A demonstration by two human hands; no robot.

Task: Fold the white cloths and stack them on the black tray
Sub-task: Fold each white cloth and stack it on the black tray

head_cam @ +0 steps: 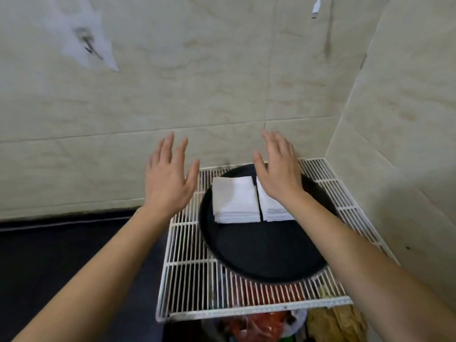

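Bare near half of black tray (266, 250), cloth stacks (235, 198) on far half, back wall (172, 99) and side wall (407, 124) close beyond.

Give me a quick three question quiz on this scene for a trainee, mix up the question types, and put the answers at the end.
1. True or false: the left hand holds a cloth.
2. How many stacks of cloths lie on the tray? A) one B) two C) four
3. Fill in the blank: the tray rests on a white wire ____.

Key
1. False: the left hand and the right hand are both open, with nothing in them.
2. B: a left stack and a right stack, side by side.
3. rack
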